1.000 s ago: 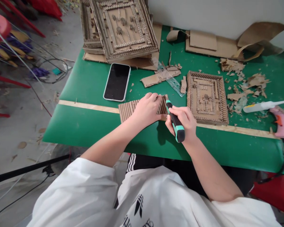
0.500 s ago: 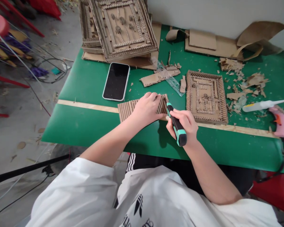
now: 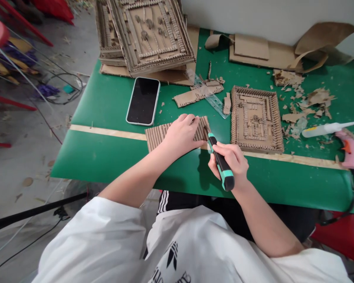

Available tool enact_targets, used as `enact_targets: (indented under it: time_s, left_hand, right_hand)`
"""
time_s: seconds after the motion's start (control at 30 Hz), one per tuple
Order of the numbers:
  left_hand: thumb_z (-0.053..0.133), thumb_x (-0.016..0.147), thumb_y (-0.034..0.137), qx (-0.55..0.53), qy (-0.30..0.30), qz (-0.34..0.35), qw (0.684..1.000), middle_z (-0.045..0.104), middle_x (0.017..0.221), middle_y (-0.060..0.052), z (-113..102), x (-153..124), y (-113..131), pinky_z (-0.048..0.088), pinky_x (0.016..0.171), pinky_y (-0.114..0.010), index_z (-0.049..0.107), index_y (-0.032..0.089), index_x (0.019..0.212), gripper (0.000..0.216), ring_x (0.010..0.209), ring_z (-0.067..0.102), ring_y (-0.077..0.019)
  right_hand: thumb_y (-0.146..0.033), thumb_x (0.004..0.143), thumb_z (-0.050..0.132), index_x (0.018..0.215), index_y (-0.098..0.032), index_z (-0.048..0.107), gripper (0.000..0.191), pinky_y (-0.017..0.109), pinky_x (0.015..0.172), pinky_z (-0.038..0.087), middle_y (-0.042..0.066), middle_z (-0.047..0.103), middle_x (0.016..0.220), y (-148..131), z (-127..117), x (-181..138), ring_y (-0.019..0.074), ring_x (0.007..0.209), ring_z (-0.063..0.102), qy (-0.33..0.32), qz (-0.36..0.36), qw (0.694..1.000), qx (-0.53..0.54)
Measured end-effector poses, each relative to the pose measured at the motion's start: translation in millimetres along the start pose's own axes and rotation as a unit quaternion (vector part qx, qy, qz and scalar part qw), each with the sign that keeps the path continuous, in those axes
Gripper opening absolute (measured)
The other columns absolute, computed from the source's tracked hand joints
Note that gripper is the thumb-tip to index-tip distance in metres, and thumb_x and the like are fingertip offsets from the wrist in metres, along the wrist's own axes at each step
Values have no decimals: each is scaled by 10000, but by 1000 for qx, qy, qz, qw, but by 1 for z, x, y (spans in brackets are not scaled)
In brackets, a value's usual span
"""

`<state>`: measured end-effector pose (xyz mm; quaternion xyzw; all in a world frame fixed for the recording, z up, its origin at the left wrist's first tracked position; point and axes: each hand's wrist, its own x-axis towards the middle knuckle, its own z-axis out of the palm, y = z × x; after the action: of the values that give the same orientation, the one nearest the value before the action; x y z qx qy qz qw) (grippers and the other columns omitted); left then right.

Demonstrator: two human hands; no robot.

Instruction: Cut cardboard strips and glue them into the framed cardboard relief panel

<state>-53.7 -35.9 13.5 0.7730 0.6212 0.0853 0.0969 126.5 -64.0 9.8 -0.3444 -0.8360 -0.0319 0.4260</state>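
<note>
A piece of corrugated cardboard (image 3: 155,137) with its ridges exposed lies on the green table near the front edge. My left hand (image 3: 181,135) presses down on it, fingers spread over the ridges and thumb stretched to the right. In my right hand (image 3: 232,160) is a black and teal utility knife (image 3: 221,162), fingers wrapped round its handle. The knife slants toward the cardboard's right end, its tip at that edge; the blade itself is hard to make out. Just right of the knife stands a small cardboard tray (image 3: 257,146) with raised ridged walls and strips inside.
A phone (image 3: 143,101) lies behind my left hand. Larger cardboard panels (image 3: 153,65) are stacked at the back left. A clear ruler (image 3: 210,96) rests among cardboard strips. Torn scraps (image 3: 318,98), a white glue bottle (image 3: 321,129) and a pink glue gun (image 3: 351,149) occupy the right.
The knife and my right hand have drawn slightly toward me, and the handle has tipped lower. My left hand stays on the cardboard. The whole view has shifted a little.
</note>
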Motion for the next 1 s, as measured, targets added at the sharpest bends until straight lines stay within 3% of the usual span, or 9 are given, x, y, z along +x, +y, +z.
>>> enact_targets:
  time_s: [1.0]
  left_hand:
    - [638, 758, 546, 7, -18, -4, 1000, 524, 1250, -195, -1, 0, -1, 393, 1015, -394, 441, 7, 1328, 809, 1164, 451, -321]
  right_hand:
    - [-132, 697, 670, 1005, -175, 607, 317, 158, 704, 566, 56, 647, 973, -9, -25, -28, 77, 774, 646, -35, 13, 999, 11]
